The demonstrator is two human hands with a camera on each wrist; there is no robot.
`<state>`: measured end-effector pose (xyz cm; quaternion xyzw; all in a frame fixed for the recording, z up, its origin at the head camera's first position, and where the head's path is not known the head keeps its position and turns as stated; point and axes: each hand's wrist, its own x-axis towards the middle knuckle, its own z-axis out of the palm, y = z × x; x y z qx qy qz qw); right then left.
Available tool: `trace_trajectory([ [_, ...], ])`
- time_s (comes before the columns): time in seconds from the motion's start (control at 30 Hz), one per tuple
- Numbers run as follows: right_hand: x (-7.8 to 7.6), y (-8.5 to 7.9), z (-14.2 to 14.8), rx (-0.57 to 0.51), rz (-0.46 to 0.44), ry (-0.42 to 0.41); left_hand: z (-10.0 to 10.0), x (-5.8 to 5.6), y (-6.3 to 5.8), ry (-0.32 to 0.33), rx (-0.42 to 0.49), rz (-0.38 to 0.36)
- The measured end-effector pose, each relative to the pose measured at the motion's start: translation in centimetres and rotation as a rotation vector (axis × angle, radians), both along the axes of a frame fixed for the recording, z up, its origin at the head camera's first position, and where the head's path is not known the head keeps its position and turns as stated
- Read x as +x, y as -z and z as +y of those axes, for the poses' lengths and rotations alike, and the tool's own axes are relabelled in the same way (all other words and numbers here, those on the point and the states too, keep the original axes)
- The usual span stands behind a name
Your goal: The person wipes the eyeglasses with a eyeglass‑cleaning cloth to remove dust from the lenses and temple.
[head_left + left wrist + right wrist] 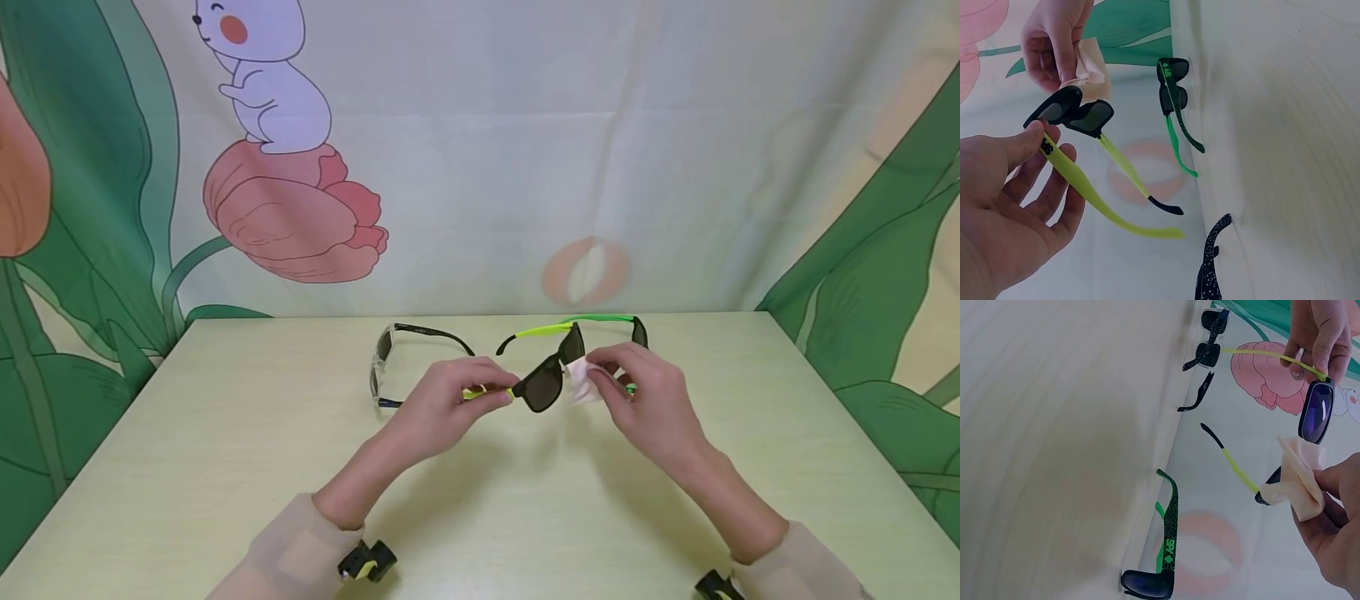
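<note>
Black-framed sunglasses with yellow-green temples [542, 385] hang above the table, dark lenses turned toward the head camera. My left hand [450, 400] pinches one temple near its hinge between thumb and fingers; the left wrist view shows this yellow temple [1094, 194] running out past the fingers. A pale pink cloth [1300, 478] is pinched between the thumb and fingers of my right hand [648, 400]. In the right wrist view, the cloth overlaps one lens and the far end of the frame, while the other lens [1317, 412] shows bare.
Behind my left hand, sunglasses with a clear frame and dark temples [382, 358] rest on the table [225, 467]. Sunglasses with green temples [1174, 94] rest farther right, partly hidden by my right hand in the head view. A printed curtain [480, 167] hangs behind the table's far edge.
</note>
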<state>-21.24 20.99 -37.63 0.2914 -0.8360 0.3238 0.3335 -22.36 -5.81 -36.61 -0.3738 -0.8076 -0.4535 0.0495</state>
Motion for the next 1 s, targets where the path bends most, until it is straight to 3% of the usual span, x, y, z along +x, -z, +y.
trace_trajectory([
  [0.17,-0.2,-0.1,0.2,-0.034,0.022,0.032,-0.3,0.0,-0.1,0.010,0.010,-0.012],
  [0.57,-0.3,0.0,0.1,-0.043,0.016,0.004,-0.7,0.2,0.0,0.098,0.046,-0.053],
  [1.0,-0.9,0.2,1.2,-0.007,0.014,0.092,-1.6,0.5,-0.4,0.166,0.083,-0.076],
])
